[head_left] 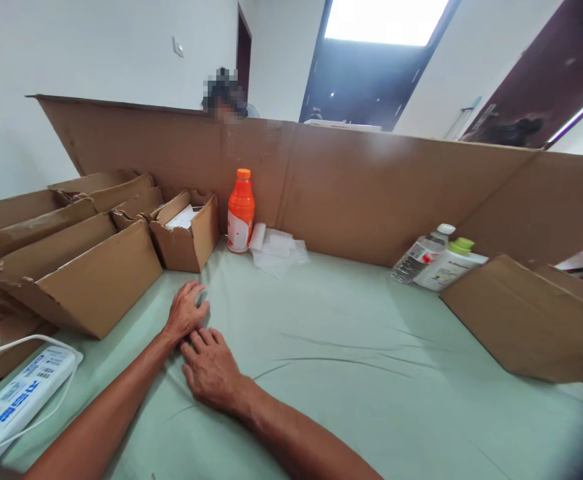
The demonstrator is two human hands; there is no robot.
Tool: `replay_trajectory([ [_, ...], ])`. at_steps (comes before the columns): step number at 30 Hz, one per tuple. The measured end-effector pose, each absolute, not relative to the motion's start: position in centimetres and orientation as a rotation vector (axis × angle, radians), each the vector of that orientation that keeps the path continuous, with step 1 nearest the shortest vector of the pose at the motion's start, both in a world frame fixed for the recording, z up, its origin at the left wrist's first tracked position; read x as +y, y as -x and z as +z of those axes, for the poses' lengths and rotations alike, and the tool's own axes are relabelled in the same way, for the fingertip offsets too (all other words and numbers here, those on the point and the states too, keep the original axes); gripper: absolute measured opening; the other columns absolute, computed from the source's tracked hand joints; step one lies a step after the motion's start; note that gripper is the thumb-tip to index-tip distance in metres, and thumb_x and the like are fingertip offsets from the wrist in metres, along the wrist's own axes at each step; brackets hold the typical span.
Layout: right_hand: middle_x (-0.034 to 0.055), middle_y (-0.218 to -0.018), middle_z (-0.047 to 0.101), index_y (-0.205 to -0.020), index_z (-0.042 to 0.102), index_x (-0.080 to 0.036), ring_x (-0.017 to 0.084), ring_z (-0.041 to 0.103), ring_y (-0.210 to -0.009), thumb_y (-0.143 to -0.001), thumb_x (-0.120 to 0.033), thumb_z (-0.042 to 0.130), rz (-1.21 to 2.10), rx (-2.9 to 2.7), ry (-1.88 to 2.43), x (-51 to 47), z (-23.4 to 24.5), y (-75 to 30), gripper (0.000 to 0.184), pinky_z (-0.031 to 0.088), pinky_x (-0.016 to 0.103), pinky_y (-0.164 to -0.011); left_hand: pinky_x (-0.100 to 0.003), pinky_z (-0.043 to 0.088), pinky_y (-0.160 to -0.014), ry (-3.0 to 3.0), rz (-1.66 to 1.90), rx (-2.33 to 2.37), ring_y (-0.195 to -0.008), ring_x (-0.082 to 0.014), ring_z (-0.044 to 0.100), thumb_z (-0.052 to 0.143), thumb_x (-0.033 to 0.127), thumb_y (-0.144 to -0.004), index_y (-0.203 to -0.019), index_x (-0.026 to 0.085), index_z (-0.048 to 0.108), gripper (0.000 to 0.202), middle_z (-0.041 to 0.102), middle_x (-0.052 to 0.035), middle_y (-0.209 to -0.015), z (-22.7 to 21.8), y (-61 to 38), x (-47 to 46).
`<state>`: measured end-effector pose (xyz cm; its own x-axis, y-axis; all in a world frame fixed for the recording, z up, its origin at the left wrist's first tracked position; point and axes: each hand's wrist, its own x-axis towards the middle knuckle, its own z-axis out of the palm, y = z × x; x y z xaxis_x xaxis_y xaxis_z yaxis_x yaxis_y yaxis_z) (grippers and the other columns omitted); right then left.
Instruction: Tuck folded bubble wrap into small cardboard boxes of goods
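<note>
Power strip (31, 393): white, lying left of the forearms, its length slanting away to the right.
Large cardboard box (104, 280): just beyond the left hand, on the table's left; long axis runs obliquely away to the right. Probably light, with stiff walls that could crease; best held by two opposite sides.
Left hand (186, 311): palm down on the cloth, fingers loosely bent, clasping nothing visible; what lies beneath is hidden.
Small cardboard box (178, 247): beyond the left hand, beside the orange bottle; its long axis points away from the person, with white pieces inside. Likely light and firm; lower sides offer the safest hold.
Right hand (211, 368): palm down, relaxed, fingertips by the left wrist, gripping nothing visible.
Orange bottle (241, 213): upright, cap up.
Clear plastic wrap (278, 252): crumpled at the bottle's foot.
Green cloth (331, 320): spread under both hands; seemingly thin, soft, easily wrinkled, best taken at an edge. Its creases run mostly left to right.
</note>
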<state>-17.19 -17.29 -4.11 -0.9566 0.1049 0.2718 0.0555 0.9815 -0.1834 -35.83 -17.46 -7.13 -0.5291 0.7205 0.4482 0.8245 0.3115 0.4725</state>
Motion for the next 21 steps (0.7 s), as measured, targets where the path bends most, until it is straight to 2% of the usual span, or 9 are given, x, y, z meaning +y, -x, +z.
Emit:
replay_trajectory([
  [4,0.0123,-0.133,0.058,-0.127,0.055,-0.018,0.026,0.047,-0.127,-0.095,-0.037,0.055,0.323,-2.859,0.028,-18.5,-3.7,14.9,0.037,0.038,0.042,-0.109,-0.048,0.043,-0.110,1.590,-0.895,-2.406,-0.125,-0.0306,0.057,0.057,0.027,-0.082,-0.118,0.021,0.067,0.038,0.063,-0.0120,-0.134,-7.3,34.0,-19.2],
  [11,0.0103,-0.140,0.058,-0.120,0.062,-0.017,0.024,0.047,-0.132,-0.093,-0.032,0.059,0.504,-2.861,-0.089,-19.5,-4.0,12.1,0.031,0.037,0.038,-0.111,-0.052,0.037,-0.114,1.746,-0.742,-2.379,-0.135,-0.0333,0.050,0.049,0.033,-0.091,-0.126,0.015,0.066,0.043,0.060,-0.0166,-0.141,-7.0,31.9,-23.5],
  [15,0.0084,-0.143,0.058,-0.123,0.064,-0.019,0.021,0.047,-0.136,-0.092,-0.027,0.060,0.694,-2.841,-0.132,-18.6,-3.8,10.9,0.032,0.035,0.036,-0.114,-0.053,0.036,-0.115,1.712,-0.547,-2.410,-0.139,-0.0328,0.047,0.045,0.036,-0.094,-0.133,0.016,0.062,0.048,0.057,-0.0150,-0.146,-7.4,31.9,-26.9],
  [18,0.0094,-0.144,0.057,-0.126,0.064,-0.019,0.021,0.047,-0.136,-0.092,-0.023,0.059,0.774,-2.743,0.083,-17.2,-3.9,10.1,0.035,0.034,0.038,-0.115,-0.054,0.035,-0.115,1.602,-0.405,-2.494,-0.140,-0.0329,0.045,0.043,0.041,-0.094,-0.136,0.017,0.061,0.052,0.054,-0.0140,-0.149,-7.6,32.6,-29.9],
  [21,0.0114,-0.147,0.055,-0.132,0.061,-0.019,0.023,0.045,-0.139,-0.089,-0.018,0.060,0.704,-2.649,0.393,-15.0,-3.8,9.8,0.043,0.034,0.043,-0.115,-0.054,0.034,-0.115,1.470,-0.315,-2.577,-0.142,-0.0335,0.043,0.038,0.045,-0.095,-0.138,0.016,0.059,0.057,0.052,-0.0142,-0.151,-7.6,33.3,-32.4],
])
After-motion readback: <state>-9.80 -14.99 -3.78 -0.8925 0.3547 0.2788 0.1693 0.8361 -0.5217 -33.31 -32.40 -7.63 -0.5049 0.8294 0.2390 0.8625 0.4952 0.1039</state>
